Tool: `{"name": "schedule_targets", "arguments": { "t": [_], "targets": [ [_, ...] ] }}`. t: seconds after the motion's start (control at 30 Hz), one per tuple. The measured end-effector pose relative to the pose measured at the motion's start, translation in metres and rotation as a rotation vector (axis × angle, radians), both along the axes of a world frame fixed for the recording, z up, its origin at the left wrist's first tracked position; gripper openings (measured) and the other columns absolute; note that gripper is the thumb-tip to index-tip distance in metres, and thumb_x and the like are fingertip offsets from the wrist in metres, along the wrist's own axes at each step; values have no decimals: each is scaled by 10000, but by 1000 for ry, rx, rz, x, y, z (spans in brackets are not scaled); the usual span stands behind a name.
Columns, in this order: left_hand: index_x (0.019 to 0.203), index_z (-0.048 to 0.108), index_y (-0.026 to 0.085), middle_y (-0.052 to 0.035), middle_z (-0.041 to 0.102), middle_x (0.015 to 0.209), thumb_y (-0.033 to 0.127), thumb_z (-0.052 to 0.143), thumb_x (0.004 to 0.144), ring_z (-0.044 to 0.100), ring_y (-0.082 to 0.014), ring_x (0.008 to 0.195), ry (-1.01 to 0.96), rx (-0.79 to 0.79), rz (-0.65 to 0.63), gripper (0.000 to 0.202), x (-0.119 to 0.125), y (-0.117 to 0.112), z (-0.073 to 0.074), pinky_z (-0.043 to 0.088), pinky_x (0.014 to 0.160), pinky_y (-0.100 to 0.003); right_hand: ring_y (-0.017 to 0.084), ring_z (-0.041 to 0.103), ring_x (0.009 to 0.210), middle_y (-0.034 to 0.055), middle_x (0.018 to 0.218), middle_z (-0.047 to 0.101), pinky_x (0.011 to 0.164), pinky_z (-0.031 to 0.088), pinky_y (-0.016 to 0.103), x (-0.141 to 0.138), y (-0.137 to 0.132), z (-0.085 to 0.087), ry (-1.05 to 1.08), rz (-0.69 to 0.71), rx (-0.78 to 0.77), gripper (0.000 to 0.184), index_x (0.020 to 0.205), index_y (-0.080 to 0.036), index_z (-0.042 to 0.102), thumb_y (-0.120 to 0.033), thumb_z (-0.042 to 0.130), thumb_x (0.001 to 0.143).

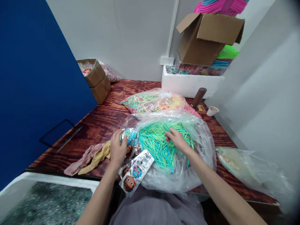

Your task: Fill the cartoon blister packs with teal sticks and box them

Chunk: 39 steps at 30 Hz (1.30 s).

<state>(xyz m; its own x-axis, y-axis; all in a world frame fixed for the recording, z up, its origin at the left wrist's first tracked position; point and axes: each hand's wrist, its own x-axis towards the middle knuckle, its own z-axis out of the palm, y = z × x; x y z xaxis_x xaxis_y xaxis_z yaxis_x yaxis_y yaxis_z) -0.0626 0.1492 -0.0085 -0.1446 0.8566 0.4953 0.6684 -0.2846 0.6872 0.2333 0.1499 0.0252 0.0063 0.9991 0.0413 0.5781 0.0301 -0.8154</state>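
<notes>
In front of me a clear plastic bag lies spread wide around a heap of thin green and blue sticks. Over the heap, my right hand is closed in a pinch on a few sticks. To the left of the heap, my left hand curls its thumb and fingers around a shiny printed packet, with blue and green showing at its top. Silver packets with a cartoon figure lie overlapping at the bag's near left edge.
Pink and yellow cloth strips lie left, near scissors. Behind is a filled bag of coloured sticks. A brown tube, a paper cup and a foam box stand back right. A foam tub sits front left.
</notes>
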Motion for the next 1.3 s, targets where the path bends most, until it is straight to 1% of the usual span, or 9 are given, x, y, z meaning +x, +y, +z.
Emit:
{"name": "schedule_targets", "arguments": {
  "t": [0.13, 0.23, 0.37, 0.5, 0.63, 0.8, 1.0, 1.13, 1.3],
  "targets": [
    [1106, 643, 206, -99, 620, 1245, 329, 496, 934, 547, -244, 1202, -75, -79, -235, 258, 46, -18, 17, 411, 1045, -423, 175, 601, 601, -7, 613, 631, 633, 421, 285, 7, -10, 12, -37, -54, 66, 210, 673, -237, 443, -303, 457, 872],
    [1201, 613, 225, -90, 615, 1285, 357, 498, 946, 553, -233, 1219, -232, -182, -373, 309, 74, -32, 23, 449, 1010, -392, 173, 576, 588, -14, 605, 608, 615, 395, 289, 2, -34, 7, -40, -50, 70, 230, 678, -242, 431, -342, 467, 882],
    [1393, 472, 238, -84, 517, 1446, 384, 423, 984, 513, -206, 1297, -428, -277, -495, 437, 103, -45, 19, 411, 1074, -380, 145, 522, 509, -34, 562, 562, 544, 395, 273, -20, -74, -22, 302, 179, -241, 247, 685, -241, 432, -409, 495, 856],
    [1321, 567, 194, -98, 610, 1355, 405, 383, 991, 550, -213, 1268, -300, -418, -632, 432, 123, -54, 9, 404, 1091, -379, 129, 493, 527, -44, 560, 538, 549, 375, 265, -40, -93, -44, 522, 241, -350, 222, 733, -212, 495, -408, 555, 818],
    [1346, 551, 219, -82, 596, 1379, 410, 376, 994, 553, -211, 1269, -188, -453, -737, 438, 125, -62, 10, 433, 1071, -371, 123, 480, 571, -45, 585, 524, 573, 376, 262, -42, -94, -41, 618, 218, -333, 268, 738, -194, 537, -440, 629, 791],
    [1275, 594, 230, -87, 644, 1297, 372, 408, 990, 584, -221, 1210, -111, -294, -545, 368, 91, -77, 7, 459, 1031, -403, 169, 587, 661, -16, 663, 626, 679, 459, 297, -35, -101, -46, 675, 81, -223, 260, 795, -212, 588, -467, 633, 818],
    [1149, 640, 227, -108, 676, 1139, 288, 494, 945, 611, -272, 1071, 200, -126, -294, 258, 41, -104, -31, 501, 915, -450, 240, 656, 954, 54, 935, 731, 893, 462, 352, -33, -123, -71, 563, -18, -49, 241, 879, -217, 690, -437, 591, 882],
    [1274, 571, 220, -126, 614, 1257, 273, 529, 923, 563, -298, 1149, 330, -91, -274, 358, 35, -112, -46, 469, 965, -484, 243, 656, 953, 62, 965, 736, 876, 464, 344, -34, -130, -72, 544, -43, -21, 223, 888, -219, 705, -408, 586, 889],
    [1356, 495, 193, -145, 592, 1211, 309, 536, 926, 549, -305, 1115, 344, -89, -204, 448, 39, -112, -47, 470, 938, -472, 246, 659, 1007, 62, 1012, 741, 923, 453, 353, -34, -135, -73, 538, -28, -13, 211, 923, -225, 715, -380, 574, 910]
  ]
}}
